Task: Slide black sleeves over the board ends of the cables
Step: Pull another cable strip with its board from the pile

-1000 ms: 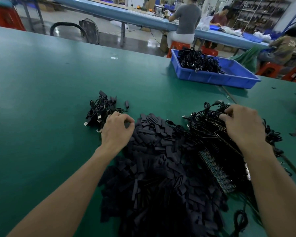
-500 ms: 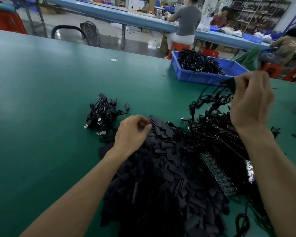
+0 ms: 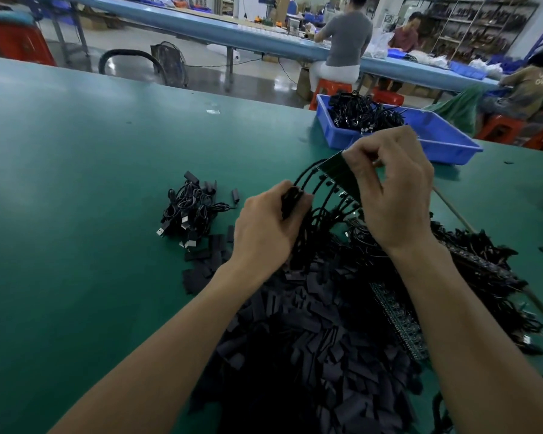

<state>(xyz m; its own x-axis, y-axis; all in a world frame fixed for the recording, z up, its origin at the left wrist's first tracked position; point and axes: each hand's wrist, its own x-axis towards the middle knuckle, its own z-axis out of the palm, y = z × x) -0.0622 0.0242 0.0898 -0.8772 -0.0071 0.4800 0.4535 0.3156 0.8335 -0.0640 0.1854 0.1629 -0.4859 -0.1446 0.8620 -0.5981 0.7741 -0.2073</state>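
While the right hand [image 3: 395, 189] pinches the dark green circuit board strip [image 3: 339, 173] above the green worktop [image 3: 91, 214], the left hand [image 3: 264, 227] grips a flat black sleeve [image 3: 290, 200] against one thin black cable [image 3: 308, 173]; keeping that cable taut should ease sliding.

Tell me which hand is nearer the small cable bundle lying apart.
Left. The left hand, gripping cables, is just right of the bundle; the right hand is farther right, holding the board strip.
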